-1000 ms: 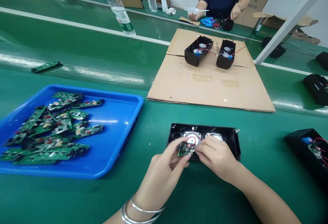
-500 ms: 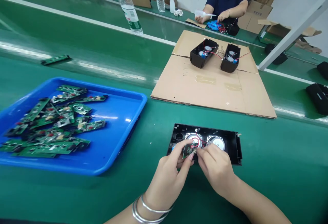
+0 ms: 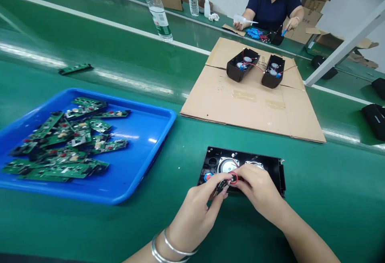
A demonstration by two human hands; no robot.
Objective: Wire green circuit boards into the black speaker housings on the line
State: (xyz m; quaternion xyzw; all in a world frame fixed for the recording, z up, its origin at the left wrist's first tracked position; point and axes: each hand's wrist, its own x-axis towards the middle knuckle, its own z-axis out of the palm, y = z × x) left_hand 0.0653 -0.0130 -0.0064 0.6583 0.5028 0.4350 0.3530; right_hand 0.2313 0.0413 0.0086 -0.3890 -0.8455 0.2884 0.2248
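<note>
My left hand [image 3: 200,204], with bracelets at the wrist, pinches a small green circuit board [image 3: 221,186] over the near edge of a black speaker housing [image 3: 273,174]. Close beside it, the fingers of my right hand [image 3: 258,186] are closed on a red wire [image 3: 234,178] at the board's end. Two round speakers sit in the housing; the left one [image 3: 227,166] shows, and the right one is mostly covered by my right hand. A blue and red part [image 3: 208,176] lies at the housing's left side.
A blue tray [image 3: 144,162] of circuit boards [image 3: 75,134] is at the left. Beyond the housing, cardboard [image 3: 249,110] bears two black housings [image 3: 243,65]. A bottle [image 3: 159,18] stands farther back. Across the bench sits a person [image 3: 273,6] holding a white bottle.
The board in my left hand has tilted, showing its edge. My right hand has shifted up over the right speaker. The blue and red part is now uncovered. The person opposite has lifted a blue item.
</note>
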